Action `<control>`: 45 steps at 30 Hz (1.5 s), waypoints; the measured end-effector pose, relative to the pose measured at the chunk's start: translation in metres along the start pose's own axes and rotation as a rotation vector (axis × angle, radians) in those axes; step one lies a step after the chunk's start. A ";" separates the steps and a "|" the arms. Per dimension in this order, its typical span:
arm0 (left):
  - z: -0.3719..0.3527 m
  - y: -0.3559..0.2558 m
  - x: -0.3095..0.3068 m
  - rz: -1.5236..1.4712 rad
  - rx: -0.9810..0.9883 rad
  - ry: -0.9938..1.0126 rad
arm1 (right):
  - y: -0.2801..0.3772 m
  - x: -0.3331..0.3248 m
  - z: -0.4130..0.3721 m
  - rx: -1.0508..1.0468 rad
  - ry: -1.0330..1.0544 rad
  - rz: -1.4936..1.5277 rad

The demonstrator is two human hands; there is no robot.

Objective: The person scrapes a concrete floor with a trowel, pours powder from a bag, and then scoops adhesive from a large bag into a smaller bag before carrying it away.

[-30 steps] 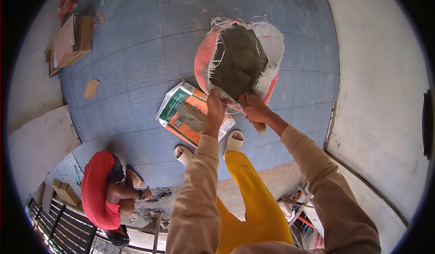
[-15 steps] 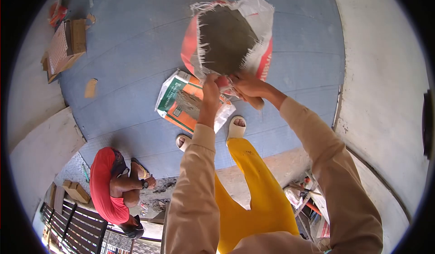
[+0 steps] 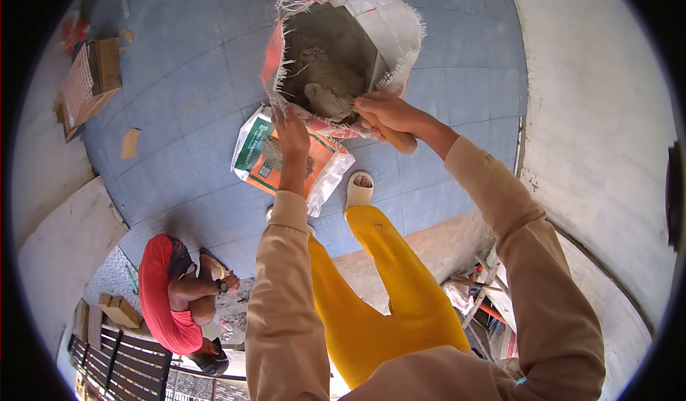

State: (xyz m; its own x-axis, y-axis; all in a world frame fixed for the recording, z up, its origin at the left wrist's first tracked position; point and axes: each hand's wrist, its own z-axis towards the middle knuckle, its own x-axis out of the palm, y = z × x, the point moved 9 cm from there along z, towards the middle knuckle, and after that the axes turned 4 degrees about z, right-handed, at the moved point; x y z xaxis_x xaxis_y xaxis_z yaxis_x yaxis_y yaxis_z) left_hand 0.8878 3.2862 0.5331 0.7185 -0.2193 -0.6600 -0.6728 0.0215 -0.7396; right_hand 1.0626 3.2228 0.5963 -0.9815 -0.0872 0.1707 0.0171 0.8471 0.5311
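An open woven sack [image 3: 386, 26], white and red with a frayed rim, stands on the floor with grey cement-like powder [image 3: 325, 79] inside. My left hand [image 3: 291, 133] is closed on the near left part of its rim. My right hand [image 3: 391, 112] grips the wooden handle of a trowel [image 3: 397, 141] at the near right rim. What looks like its grey blade reaches into the sack, partly hidden. Below my left hand lies a green, orange and white bag [image 3: 251, 140] with grey powder on top.
A person in a red shirt [image 3: 163, 294] crouches at lower left, near a dark slatted bench [image 3: 121, 362]. Cardboard boxes [image 3: 96, 79] stand by the left wall. Wooden pieces and clutter [image 3: 479, 297] lie at lower right, beside the pale wall [image 3: 593, 115].
My left hand has moved left, away from my right hand, with the near rim spread wider. More lumpy powder shows inside the sack. The whole view has shifted slightly.
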 end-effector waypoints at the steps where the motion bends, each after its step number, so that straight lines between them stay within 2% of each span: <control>1: 0.001 0.003 -0.005 -0.141 -0.122 -0.026 | 0.003 -0.001 -0.005 -0.005 -0.001 -0.023; 2: 0.002 0.006 -0.009 -0.284 -0.241 -0.052 | 0.008 -0.001 -0.009 -0.015 -0.001 -0.030; 3: 0.004 -0.004 -0.014 -0.286 -0.235 -0.062 | 0.013 -0.004 -0.014 -0.029 -0.025 -0.005; 5: 0.000 -0.009 -0.023 -0.411 -0.395 -0.031 | 0.022 -0.007 -0.019 -0.052 -0.048 0.010; 9: -0.012 -0.036 -0.050 -0.501 -0.392 -0.024 | 0.031 -0.013 -0.031 -0.073 -0.094 -0.016; 13: -0.025 -0.012 -0.056 -0.518 -0.373 -0.003 | 0.037 -0.011 -0.049 -0.068 -0.084 -0.075; 18: -0.077 0.056 -0.065 -0.747 -0.647 0.022 | 0.048 -0.001 -0.076 -0.064 -0.137 -0.056; 20: -0.099 0.087 -0.070 -0.726 -0.682 0.027 | 0.054 0.004 -0.081 -0.071 -0.126 -0.075; 24: -0.148 0.092 -0.097 -0.759 -0.790 0.008 | 0.061 0.017 -0.095 -0.079 -0.143 -0.105; 27: -0.183 0.122 -0.105 -0.709 -0.876 0.010 | 0.064 0.032 -0.110 -0.084 -0.145 -0.117; 33: -0.234 0.169 -0.116 -0.796 -0.891 -0.066 | 0.060 0.074 -0.141 -0.047 -0.157 -0.156; 39: -0.281 0.207 -0.134 -0.793 -0.972 -0.063 | 0.016 0.126 -0.129 0.033 -0.082 -0.122; 41: -0.303 0.224 -0.141 -0.787 -1.003 -0.077 | -0.011 0.149 -0.108 0.022 0.044 -0.049; 45: -0.345 0.261 -0.155 -0.788 -1.050 -0.103 | -0.095 0.173 -0.029 0.037 0.155 0.072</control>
State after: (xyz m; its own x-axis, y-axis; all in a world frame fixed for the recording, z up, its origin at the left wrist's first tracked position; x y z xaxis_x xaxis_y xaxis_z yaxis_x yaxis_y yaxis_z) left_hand 0.5403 2.9892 0.4879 0.9571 0.2517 -0.1436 0.1478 -0.8502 -0.5053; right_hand 0.8971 3.1124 0.5995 -0.9368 -0.1030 0.3344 0.0762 0.8728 0.4821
